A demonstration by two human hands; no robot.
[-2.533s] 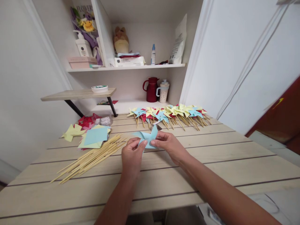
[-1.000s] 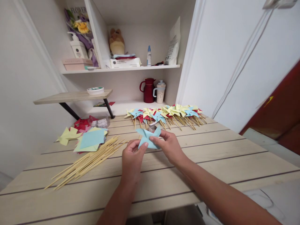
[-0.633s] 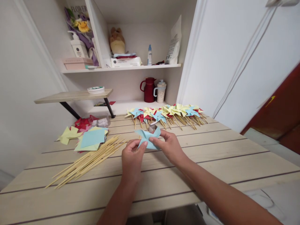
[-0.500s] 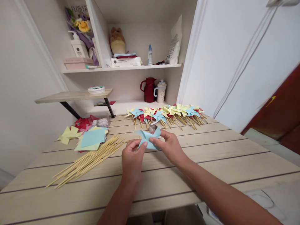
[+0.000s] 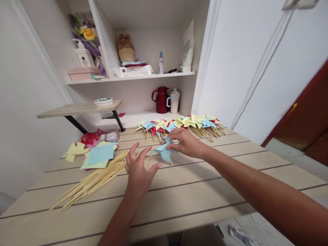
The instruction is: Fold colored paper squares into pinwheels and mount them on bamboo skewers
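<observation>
A light blue paper pinwheel point(image 5: 164, 150) is pinched by one blade between the thumb and fingers of my right hand point(image 5: 183, 141), just above the table. A thin wooden stick point(image 5: 150, 160) shows to the left of its blades; whether the two are joined I cannot tell. My left hand point(image 5: 139, 167) is open beside it, fingers spread, holding nothing. Left of that hand lies a bundle of wooden sticks point(image 5: 94, 181). Behind my right hand, a small object, partly hidden, sits on the table, too covered to name.
Finished-looking pinwheels on sticks point(image 5: 194, 121) lie in a row at the back. Square paper sheets point(image 5: 101, 154) and a yellow paper pinwheel point(image 5: 74, 151) are at the left. A small raised shelf point(image 5: 79, 108), a red jug point(image 5: 162, 99) and a cup point(image 5: 174, 101) stand behind.
My left hand has let go of the blue pinwheel and spread its fingers, moving slightly left. My right hand keeps hold of the pinwheel, which has turned.
</observation>
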